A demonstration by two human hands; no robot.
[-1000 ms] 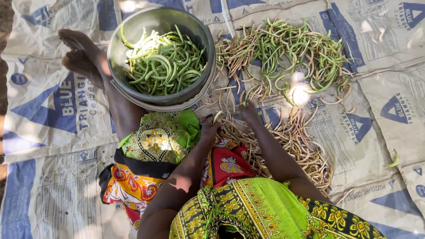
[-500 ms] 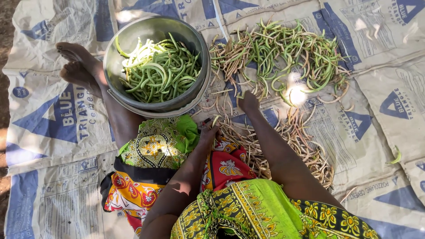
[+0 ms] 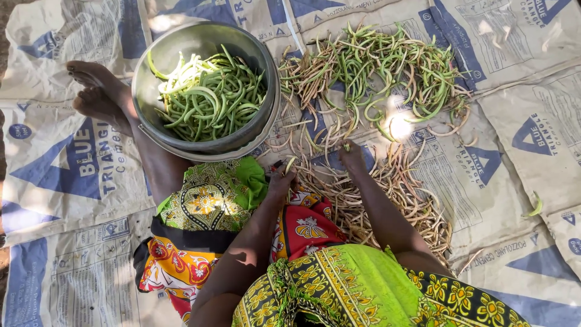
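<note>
I sit on sacks with a metal bowl (image 3: 151, 91) of green bean pods resting on my legs. My left hand (image 3: 282, 181) pinches a pale bean pod (image 3: 290, 163) near the bowl's lower right rim. My right hand (image 3: 352, 154) reaches into the loose pods on the ground, fingertips on a green pod (image 3: 347, 146) at the edge of the green bean pile (image 3: 387, 66). A heap of dry, pale pods (image 3: 387, 194) lies beside my right forearm.
Printed white-and-blue sacks (image 3: 66, 175) cover the ground all around. My bare feet (image 3: 94, 91) lie left of the bowl. A single green pod (image 3: 535, 206) lies apart at the right. Bright patterned cloth (image 3: 206, 200) covers my lap.
My right hand has pushed a little farther forward into the pods. My left hand stays by the bowl's rim.
</note>
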